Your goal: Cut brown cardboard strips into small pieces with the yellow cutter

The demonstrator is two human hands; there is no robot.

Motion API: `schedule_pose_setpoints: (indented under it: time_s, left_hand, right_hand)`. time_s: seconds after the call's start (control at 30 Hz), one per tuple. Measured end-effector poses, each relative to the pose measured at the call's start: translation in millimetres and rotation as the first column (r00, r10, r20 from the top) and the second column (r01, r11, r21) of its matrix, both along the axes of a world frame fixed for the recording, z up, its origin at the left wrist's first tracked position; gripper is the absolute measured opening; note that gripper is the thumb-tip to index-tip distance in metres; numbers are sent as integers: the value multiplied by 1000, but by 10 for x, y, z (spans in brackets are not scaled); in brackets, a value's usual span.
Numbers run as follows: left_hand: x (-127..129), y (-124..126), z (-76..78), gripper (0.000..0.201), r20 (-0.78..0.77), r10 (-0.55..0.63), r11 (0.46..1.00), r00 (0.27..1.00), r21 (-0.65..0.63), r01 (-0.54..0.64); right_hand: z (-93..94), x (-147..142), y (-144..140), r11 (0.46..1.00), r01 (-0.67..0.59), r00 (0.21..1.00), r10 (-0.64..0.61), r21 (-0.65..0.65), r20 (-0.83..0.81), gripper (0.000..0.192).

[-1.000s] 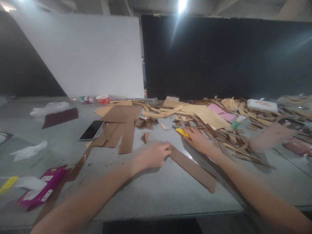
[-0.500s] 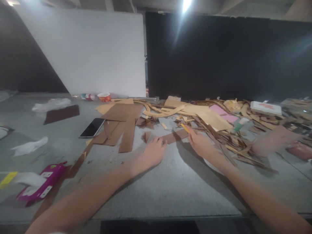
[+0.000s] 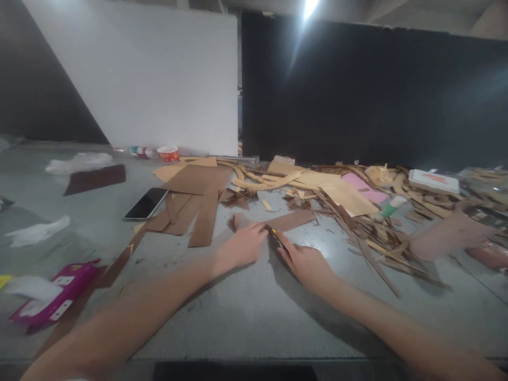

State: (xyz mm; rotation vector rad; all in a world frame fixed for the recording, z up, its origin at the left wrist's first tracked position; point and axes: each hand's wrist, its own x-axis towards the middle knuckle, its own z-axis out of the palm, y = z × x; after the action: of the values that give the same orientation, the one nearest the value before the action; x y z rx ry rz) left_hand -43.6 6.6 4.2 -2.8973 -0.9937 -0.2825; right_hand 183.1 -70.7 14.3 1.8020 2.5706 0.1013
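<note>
My left hand (image 3: 241,246) rests on the grey table (image 3: 254,312), fingertips pressing the near end of a brown cardboard strip (image 3: 291,219) that runs away to the right. Just right of it, my right hand (image 3: 304,260) grips a small yellow cutter (image 3: 275,235), its tip at the strip's near end beside my left fingers. Both forearms stretch in from the bottom edge.
Brown cardboard sheets (image 3: 198,198) and a black phone (image 3: 145,203) lie to the left. A heap of tan offcuts (image 3: 357,211), a pink sheet (image 3: 363,187), a glue bottle (image 3: 391,206) and a white box (image 3: 433,181) spread right. A magenta box (image 3: 55,299) sits near left.
The cardboard strip went from lying diagonally toward me to pointing away right. My right hand with the yellow cutter pulled back from the scrap pile to the strip's near end by my left hand.
</note>
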Motion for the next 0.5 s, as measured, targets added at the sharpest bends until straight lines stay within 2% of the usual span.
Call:
schedule_pose_setpoints:
  time_s: [0.5]
  left_hand:
    - [4,21,84,46,3,41,996,999,-83,-41]
  right_hand:
    - [24,-114,28,999,21,999,-20,-37,47,63]
